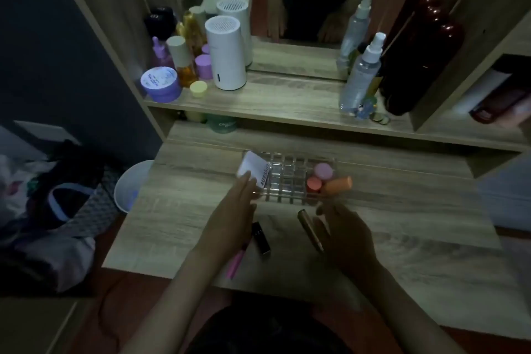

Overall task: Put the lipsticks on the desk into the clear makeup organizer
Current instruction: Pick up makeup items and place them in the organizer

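The left hand (230, 218) reaches forward flat, fingers extended and holding nothing, its fingertips touching the near left corner of the clear makeup organizer (290, 178). Just beside its wrist lie a black lipstick (262, 238) and a pink lipstick (235, 263) on the desk (416, 227). The right hand (343, 234) hovers loosely open; a gold lipstick (309, 228) sits against its fingers, though whether they grip it cannot be told. Beyond its fingertips, three capped tubes (323, 178) stand in the organizer's right compartments.
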`<state>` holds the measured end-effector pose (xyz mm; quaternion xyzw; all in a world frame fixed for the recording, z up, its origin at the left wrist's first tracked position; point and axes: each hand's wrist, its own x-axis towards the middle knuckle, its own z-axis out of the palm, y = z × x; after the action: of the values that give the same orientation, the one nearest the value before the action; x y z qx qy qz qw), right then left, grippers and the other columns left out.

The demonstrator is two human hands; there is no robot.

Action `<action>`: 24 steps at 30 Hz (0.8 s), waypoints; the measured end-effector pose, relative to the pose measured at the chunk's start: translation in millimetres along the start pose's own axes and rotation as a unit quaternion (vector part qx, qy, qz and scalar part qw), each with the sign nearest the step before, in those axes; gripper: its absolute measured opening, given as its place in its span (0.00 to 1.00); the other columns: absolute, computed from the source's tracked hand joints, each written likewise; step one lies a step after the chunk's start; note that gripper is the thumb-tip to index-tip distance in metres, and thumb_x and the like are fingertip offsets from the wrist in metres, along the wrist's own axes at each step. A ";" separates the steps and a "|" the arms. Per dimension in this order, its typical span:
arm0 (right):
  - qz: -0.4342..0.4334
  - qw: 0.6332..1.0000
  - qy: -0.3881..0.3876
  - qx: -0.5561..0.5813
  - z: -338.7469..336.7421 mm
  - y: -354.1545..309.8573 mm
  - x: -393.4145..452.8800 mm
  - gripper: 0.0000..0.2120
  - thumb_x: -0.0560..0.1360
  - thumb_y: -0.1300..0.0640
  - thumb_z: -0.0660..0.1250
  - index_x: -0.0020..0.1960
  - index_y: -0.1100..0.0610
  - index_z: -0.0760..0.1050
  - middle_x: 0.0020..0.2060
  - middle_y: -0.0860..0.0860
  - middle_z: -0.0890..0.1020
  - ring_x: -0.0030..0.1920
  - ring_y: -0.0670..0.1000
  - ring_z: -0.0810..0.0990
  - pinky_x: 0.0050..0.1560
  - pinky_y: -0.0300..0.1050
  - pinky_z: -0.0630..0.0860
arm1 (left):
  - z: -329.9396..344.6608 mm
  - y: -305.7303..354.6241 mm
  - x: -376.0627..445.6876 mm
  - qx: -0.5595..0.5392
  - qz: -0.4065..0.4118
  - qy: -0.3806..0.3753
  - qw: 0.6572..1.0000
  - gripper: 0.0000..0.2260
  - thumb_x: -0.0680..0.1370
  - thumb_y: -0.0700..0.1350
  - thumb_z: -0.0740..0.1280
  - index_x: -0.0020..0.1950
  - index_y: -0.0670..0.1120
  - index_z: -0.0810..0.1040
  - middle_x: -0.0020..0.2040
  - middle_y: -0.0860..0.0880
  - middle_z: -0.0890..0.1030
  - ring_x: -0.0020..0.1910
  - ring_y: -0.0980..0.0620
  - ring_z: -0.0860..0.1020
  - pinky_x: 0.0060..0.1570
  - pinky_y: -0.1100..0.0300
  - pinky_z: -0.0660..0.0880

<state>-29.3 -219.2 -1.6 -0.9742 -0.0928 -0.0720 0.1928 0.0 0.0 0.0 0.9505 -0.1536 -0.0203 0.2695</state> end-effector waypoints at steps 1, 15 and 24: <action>0.009 1.000 -0.027 -0.007 7.4 1.5 -3.9 0.06 0.74 0.56 0.66 0.46 0.60 0.77 0.39 0.56 0.82 0.34 0.52 0.79 0.37 0.48 0.81 | 3.8 -4.1 -6.6 -0.011 -0.022 -0.006 1.000 0.23 0.78 0.37 0.61 0.73 0.44 0.64 0.74 0.45 0.65 0.69 0.50 0.68 0.64 0.61 0.69; 0.135 0.979 -0.147 0.045 24.1 7.1 -12.9 0.04 0.76 0.58 0.63 0.49 0.57 0.74 0.45 0.55 0.82 0.48 0.52 0.80 0.56 0.49 0.76 | 33.7 -25.9 -33.5 -0.045 -0.201 -0.106 0.973 0.10 0.74 0.44 0.65 0.54 0.44 0.73 0.52 0.46 0.82 0.52 0.45 0.80 0.46 0.55 0.75; 0.090 0.987 0.065 0.115 -29.9 -16.2 93.4 0.05 0.72 0.67 0.67 0.47 0.62 0.79 0.45 0.59 0.82 0.45 0.56 0.79 0.47 0.53 0.76 | -17.2 -35.9 18.5 -0.106 -0.181 -0.069 0.975 0.11 0.70 0.41 0.71 0.51 0.44 0.79 0.48 0.45 0.83 0.46 0.49 0.80 0.43 0.60 0.74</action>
<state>55.0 -201.7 48.1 -0.9433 0.0006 -0.1063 0.3146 29.7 32.1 -3.1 0.9248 0.0061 -0.1501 0.3495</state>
